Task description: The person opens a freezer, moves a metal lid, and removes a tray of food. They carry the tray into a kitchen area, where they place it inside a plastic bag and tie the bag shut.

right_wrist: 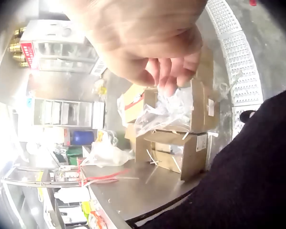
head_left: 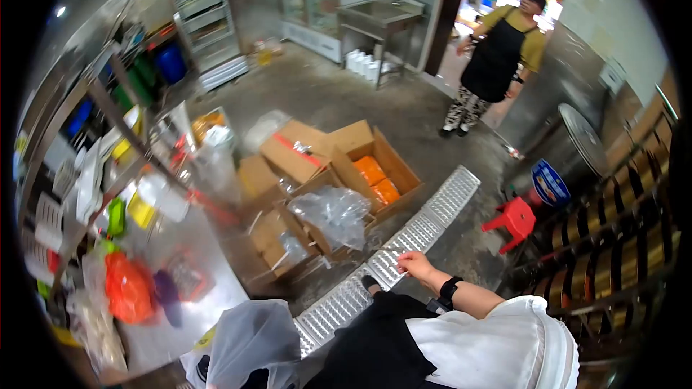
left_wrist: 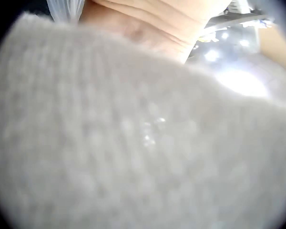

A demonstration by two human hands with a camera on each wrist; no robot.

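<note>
My right hand (head_left: 417,266) hangs in front of me over the perforated metal floor grating (head_left: 432,220), its fingers loosely curled with nothing between them. In the right wrist view this hand (right_wrist: 148,43) overlaps the clear plastic liner (right_wrist: 169,112) of the cardboard boxes. A translucent plastic bag (head_left: 252,335) with something dark inside is low at my left side. Of my left hand (left_wrist: 152,21), only the base and wrist show, above a blurred grey knit sleeve (left_wrist: 133,138); its fingers are hidden. Gathered plastic (left_wrist: 66,9) runs close beside it.
Opened cardboard boxes (head_left: 288,148) stand ahead, one with orange packs (head_left: 376,180). On the left, a steel table (head_left: 216,274) bears an orange bag (head_left: 128,288). A red stool (head_left: 513,222) and metal drum (head_left: 559,148) stand right. A person (head_left: 497,50) in an apron is near the doorway.
</note>
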